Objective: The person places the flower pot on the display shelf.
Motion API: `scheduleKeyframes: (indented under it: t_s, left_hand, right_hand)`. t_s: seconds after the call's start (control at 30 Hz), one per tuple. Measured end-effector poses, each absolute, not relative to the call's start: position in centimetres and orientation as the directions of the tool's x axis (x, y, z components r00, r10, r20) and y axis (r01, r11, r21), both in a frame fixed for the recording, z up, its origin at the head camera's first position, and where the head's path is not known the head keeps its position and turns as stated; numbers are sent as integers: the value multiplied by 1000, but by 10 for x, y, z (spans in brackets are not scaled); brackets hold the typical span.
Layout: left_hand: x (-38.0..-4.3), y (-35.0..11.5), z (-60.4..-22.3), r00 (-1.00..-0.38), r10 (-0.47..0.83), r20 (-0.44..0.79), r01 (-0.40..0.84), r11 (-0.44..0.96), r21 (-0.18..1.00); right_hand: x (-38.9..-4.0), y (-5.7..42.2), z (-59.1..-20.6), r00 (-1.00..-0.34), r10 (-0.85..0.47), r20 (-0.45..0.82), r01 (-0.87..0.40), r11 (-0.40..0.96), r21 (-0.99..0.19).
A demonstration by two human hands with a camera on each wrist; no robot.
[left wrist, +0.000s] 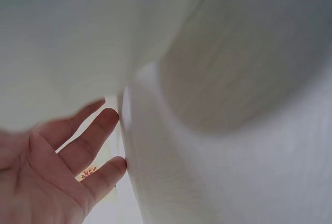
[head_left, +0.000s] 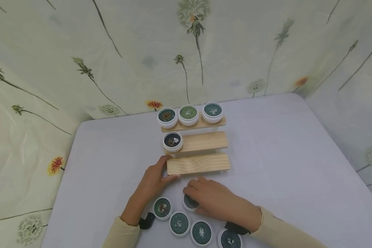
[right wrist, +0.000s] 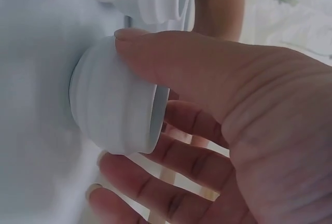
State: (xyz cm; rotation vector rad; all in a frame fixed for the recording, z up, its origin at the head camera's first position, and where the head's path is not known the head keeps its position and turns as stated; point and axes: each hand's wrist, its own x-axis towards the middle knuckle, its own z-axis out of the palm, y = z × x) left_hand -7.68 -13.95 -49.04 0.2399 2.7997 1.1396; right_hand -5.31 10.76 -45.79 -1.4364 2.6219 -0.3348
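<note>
My left hand (head_left: 153, 179) grips the left end of a three-step wooden rack (head_left: 198, 164), thumb along the front edge and index finger behind it. In the left wrist view, its other fingers (left wrist: 85, 146) reach out rather straight beside the white cloth. My right hand (head_left: 215, 198) holds a small round white jar (head_left: 190, 201) in front of the rack. From the right wrist view, the thumb lies on one side of this jar (right wrist: 114, 99) and fingers on the other. The hand partly hides its dark top in the head view.
Several white jars with green tops, such as the nearest left one (head_left: 162, 208), stand before me by the wrists. Three jars, one with a light green top (head_left: 188, 114), line the back step. Another jar (head_left: 173, 141) sits left on the middle step. Flower-patterned sheeting (head_left: 142, 69) surrounds the white table (head_left: 282, 155).
</note>
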Motion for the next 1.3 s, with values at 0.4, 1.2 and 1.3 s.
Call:
scheduleKeyframes:
  t_s: [0.4, 1.2, 1.3]
  left_hand:
    - [-77, -145, -489, -985, 172, -26, 106, 712, 694]
    - [-78, -139, -490, -981, 168, -98, 55, 725, 686]
    - [-79, -139, -489, -980, 180, -88, 72, 727, 682]
  right_hand:
    - [-50, 131, -452, -576, -800, -165, -706, 589, -393]
    - [-118, 139, -408, -864, -484, 134, -458, 647, -610]
    - [-122, 136, -407, -875, -462, 148, -440, 627, -642]
